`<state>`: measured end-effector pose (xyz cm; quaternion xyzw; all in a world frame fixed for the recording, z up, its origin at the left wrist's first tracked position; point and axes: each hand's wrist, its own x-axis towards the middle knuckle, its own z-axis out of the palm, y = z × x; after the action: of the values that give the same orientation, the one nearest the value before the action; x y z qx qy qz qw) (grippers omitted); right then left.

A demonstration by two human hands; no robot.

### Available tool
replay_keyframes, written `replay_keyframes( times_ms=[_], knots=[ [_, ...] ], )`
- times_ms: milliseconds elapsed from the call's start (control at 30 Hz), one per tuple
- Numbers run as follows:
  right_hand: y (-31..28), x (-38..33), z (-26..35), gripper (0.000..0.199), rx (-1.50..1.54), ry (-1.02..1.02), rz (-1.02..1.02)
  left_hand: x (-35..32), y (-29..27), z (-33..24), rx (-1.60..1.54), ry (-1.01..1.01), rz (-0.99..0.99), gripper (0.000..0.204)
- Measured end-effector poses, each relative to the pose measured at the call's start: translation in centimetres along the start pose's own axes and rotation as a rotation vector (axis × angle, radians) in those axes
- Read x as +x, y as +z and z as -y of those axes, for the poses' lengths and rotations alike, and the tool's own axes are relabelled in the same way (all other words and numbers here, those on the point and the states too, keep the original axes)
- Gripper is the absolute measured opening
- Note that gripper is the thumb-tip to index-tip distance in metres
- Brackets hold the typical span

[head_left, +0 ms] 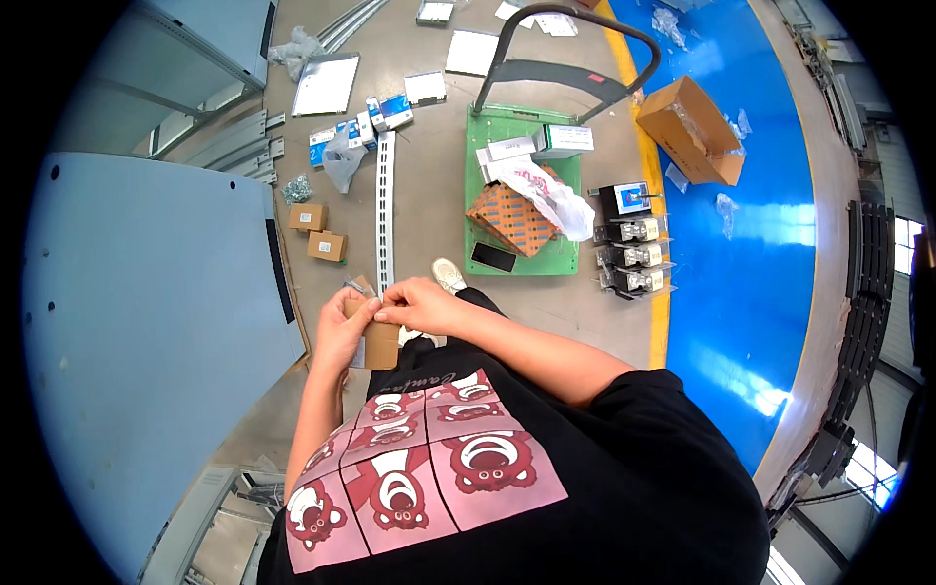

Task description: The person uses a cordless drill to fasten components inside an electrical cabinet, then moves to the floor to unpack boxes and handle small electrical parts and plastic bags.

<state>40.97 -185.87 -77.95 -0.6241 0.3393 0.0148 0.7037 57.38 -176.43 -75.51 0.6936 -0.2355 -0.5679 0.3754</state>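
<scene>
- Head view looked straight down on a small brown cardboard box (378, 343), held in front of the person's chest, above the concrete floor (429, 195).
- The left hand (341, 331) was wrapped around the box's left side and top edge, fingers curled closed on it.
- The right hand (421, 302) sat at the box's upper right corner, its fingertips pinched together at the top flap and touching the left hand's fingers; what, if anything, lay between those fingertips was too small to tell.
- Below the hands, the person's black T-shirt (585, 468) with a pink bear print filled the lower frame.
- A white shoe (448, 275) showed on the floor just beyond the right hand.
- A long perforated metal rail (385, 210) lay on the floor, running away from the hands.
- Two more small brown boxes (317, 231) sat on the floor left of the rail, beside a large pale blue cabinet panel (146, 331).
- Blue-and-white cartons (361, 127) were clustered near the rail's far end.
- A green platform trolley (517, 185) stood to the right of the rail, carrying orange patterned boxes, white boxes, a plastic bag and a dark phone.
- Grey electrical components (634, 249) were lined up beside the trolley at the yellow floor stripe, with an open cardboard carton (692, 132) further off on the blue floor.
</scene>
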Motion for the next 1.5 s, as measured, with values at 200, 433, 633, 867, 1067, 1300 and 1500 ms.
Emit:
replay_keyframes(
  times_ms=[200, 433, 633, 867, 1067, 1300, 1500],
  knots=[
    [2.9, -0.7, 0.9, 0.021, -0.43, -0.323, -0.252, -0.7, -0.8, 3.0, -0.204, -0.08, -0.108, 0.022],
    [5.8, -0.3, 1.7, 0.022, 0.162, 0.081, 0.042, -3.0, -3.0, 2.5, -0.181, 0.079, -0.148, 0.022],
    [8.5, -1.2, 1.2, 0.028, -0.378, -0.471, -0.231, -4.0, -4.1, 3.8, -0.224, -0.061, -0.151, 0.021],
    [9.9, -2.3, 1.3, 0.03, 0.06, -0.012, 0.031, -4.6, -5.4, 4.2, -0.235, 0.028, -0.17, 0.019],
    [9.5, -3.0, 1.4, 0.007, -0.456, -0.581, -0.343, -2.0, -4.1, 6.0, -0.318, 0.002, -0.279, 0.026],
    [4.1, -4.4, -0.9, 0.014, -0.133, -0.255, -0.279, 1.6, 1.1, 3.7, -0.203, 0.022, -0.195, 0.025],
    [-1.2, -5.7, -2.9, 0.016, -0.095, -0.336, -0.389, 2.3, 5.7, 0.3, -0.355, -0.081, 0.01, 0.023]
  ],
)
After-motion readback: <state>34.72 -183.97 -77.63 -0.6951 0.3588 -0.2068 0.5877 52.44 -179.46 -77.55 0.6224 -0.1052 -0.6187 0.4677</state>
